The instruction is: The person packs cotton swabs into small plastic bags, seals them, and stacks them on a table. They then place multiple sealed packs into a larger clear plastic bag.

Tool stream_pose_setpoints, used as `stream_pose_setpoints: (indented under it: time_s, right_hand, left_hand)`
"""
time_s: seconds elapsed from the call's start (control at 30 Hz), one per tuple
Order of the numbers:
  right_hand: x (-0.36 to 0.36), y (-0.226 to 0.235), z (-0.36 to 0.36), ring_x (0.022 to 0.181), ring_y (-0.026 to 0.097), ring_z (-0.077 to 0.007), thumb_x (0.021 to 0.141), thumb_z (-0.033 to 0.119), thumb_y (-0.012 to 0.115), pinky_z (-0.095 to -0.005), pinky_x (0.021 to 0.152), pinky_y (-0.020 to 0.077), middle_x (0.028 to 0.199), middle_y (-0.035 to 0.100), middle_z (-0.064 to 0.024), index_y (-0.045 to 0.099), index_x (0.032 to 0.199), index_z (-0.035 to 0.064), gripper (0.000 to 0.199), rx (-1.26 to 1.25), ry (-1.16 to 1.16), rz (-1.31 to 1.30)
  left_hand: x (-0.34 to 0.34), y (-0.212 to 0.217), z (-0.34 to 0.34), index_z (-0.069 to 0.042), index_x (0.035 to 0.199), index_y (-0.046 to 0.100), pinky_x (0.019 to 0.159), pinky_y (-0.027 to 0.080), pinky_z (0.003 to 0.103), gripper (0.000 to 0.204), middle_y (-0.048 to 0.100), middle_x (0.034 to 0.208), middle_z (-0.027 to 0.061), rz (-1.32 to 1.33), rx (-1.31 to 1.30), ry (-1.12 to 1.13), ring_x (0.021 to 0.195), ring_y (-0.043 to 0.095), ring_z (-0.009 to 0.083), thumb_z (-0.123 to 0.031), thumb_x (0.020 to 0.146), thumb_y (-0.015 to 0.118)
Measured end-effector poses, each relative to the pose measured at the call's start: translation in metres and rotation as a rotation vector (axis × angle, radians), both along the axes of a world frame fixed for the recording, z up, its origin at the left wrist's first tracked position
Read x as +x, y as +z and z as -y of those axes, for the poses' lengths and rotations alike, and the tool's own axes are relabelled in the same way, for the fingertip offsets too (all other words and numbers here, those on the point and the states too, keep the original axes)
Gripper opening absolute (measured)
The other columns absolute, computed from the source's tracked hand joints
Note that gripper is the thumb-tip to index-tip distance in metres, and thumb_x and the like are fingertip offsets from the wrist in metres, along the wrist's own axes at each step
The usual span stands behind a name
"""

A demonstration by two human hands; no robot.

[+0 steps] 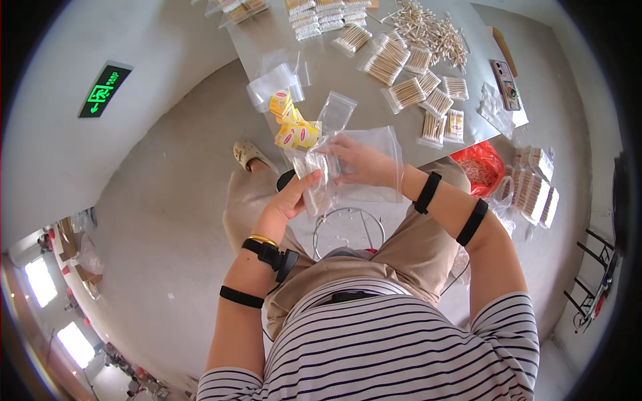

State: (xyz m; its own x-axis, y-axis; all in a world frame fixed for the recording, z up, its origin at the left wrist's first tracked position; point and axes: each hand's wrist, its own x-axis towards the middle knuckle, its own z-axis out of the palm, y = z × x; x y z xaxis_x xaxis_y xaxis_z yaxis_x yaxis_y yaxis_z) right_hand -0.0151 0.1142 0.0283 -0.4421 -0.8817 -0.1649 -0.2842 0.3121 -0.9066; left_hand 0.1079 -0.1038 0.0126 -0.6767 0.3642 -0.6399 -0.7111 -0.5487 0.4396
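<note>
Head view, looking down: a small clear plastic bag (318,182) sits between both hands, just above the person's lap and at the near edge of the grey table (334,73). What it holds is hard to make out through the glare; pale, thin sticks seem to lie inside, but that stays uncertain. A larger clear bag (382,167) lies behind it, its lower part draped over the table edge and partly covered by the right hand.

The left hand (287,200) comes up from below with its fingers curled and the thumb pressed against the small bag's side, gripping it. The right hand (361,164) lies over the bag's top from the right, fingers bent down and pinching the plastic; its fingertips are hidden in the folds, so exactly how they close cannot be told.

Just beyond the hands, touching the bags, is a heap of small yellow packets (292,127), and beside it an empty zip bag (336,110). Farther out across the table lie bundles of cotton swabs in clear bags (406,92) and a loose pile of swabs (431,30). A phone (505,83) rests near the table's right edge. Below that edge a red plastic bag (480,167) sits next to more packed bundles (535,190). A wire ring (348,230) shows between the knees, cut off by the shorts.
</note>
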Motion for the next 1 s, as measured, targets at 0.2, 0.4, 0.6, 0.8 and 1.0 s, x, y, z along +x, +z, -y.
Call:
stream_pose_setpoints:
  time_s: [0.2,0.4,0.6,0.8,1.0]
  right_hand:
    - [-0.001,-0.015,0.010,0.100,0.066,-0.0377,0.079,0.020,0.077,-0.0468,0.086,0.0550,0.138,0.049,-0.0121,0.042,0.149,0.0217,0.078,0.029,0.021,-0.189]
    - [0.007,-0.038,0.010,0.098,0.064,-0.0397,0.078,0.016,0.076,-0.0478,0.081,0.0545,0.124,0.052,-0.0146,0.049,0.132,0.0109,0.061,-0.224,-0.102,-0.188]
    - [0.009,-0.035,0.010,0.095,0.064,-0.0400,0.078,0.014,0.075,-0.0488,0.078,0.0543,0.121,0.053,-0.0148,0.048,0.130,0.0091,0.059,-0.230,-0.125,-0.194]
    - [0.011,-0.034,0.016,0.091,0.066,-0.0386,0.075,0.016,0.076,-0.0494,0.077,0.0556,0.125,0.052,-0.0138,0.047,0.133,0.0078,0.065,-0.083,-0.099,-0.243]
    - [0.011,-0.024,0.018,0.089,0.067,-0.0371,0.074,0.018,0.076,-0.0478,0.074,0.0561,0.126,0.052,-0.0136,0.047,0.135,0.0082,0.068,-0.008,-0.106,-0.285]
  left_hand:
    - [-0.006,-0.006,-0.001,-0.009,0.144,0.044,0.097,0.052,0.036,0.078,0.059,0.131,0.0070,-0.012,-0.207,-0.011,0.119,0.060,0.0186,-0.044,0.085,0.081]
    - [-0.026,0.019,-0.012,-0.008,0.145,0.045,0.100,0.047,0.037,0.078,0.057,0.132,0.0076,-0.130,-0.584,-0.116,0.118,0.058,0.0208,-0.044,0.086,0.080]
    - [-0.037,0.022,0.000,-0.001,0.140,0.048,0.097,0.048,0.039,0.076,0.057,0.130,0.0174,-0.492,-0.964,-0.270,0.115,0.059,0.0251,-0.043,0.085,0.081]
    - [-0.021,0.025,-0.018,0.004,0.146,0.037,0.093,0.050,0.041,0.090,0.054,0.130,0.0222,-0.532,-1.240,0.003,0.110,0.060,0.0302,-0.043,0.084,0.081]
    - [-0.008,0.036,-0.039,-0.004,0.155,0.032,0.099,0.045,0.043,0.068,0.042,0.139,0.0242,-0.729,-1.593,0.031,0.124,0.049,0.0355,-0.029,0.099,0.063]
